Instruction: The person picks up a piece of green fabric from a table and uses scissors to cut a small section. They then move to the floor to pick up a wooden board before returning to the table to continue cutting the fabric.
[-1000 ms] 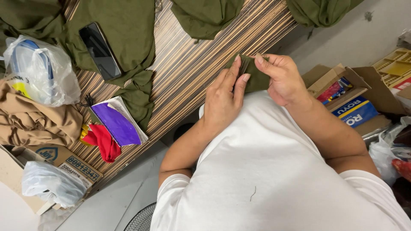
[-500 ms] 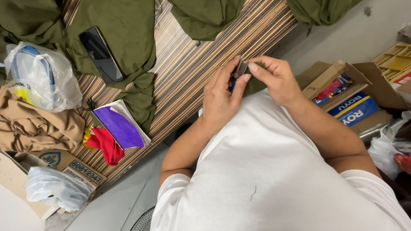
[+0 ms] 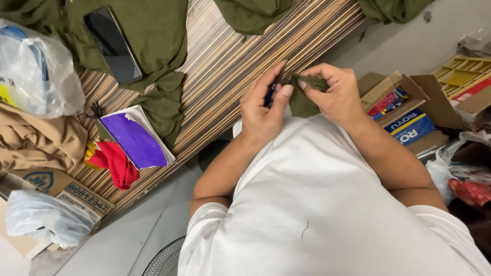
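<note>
The left hand (image 3: 263, 110) and the right hand (image 3: 335, 94) meet above the near edge of the desk (image 3: 240, 71), whose top has thin brown and cream stripes like wood veneer. Between them is a small piece of olive green cloth (image 3: 304, 99), soft and crumpled. The right hand's fingers (image 3: 312, 82) are closed on this cloth at its upper edge. The left hand's fingers are closed on a small dark blue tool (image 3: 270, 94); only a little of it shows, so I cannot tell its kind. It touches the cloth or is just beside it.

At 10 o'clock from the hands lies a larger olive green fabric (image 3: 148, 36), with a black phone (image 3: 112, 43) flat on it. At 9 o'clock is a notebook with a purple cover (image 3: 134, 139), and just beside it a red cloth (image 3: 116, 162). Further at 9 o'clock are a tan fabric (image 3: 36, 140) and a thin clear plastic bag (image 3: 38, 71). At 3 o'clock, off the desk, stands an open cardboard box (image 3: 401, 112) with coloured packages inside. The person's white shirt (image 3: 317, 214) hides the space below the hands.
</note>
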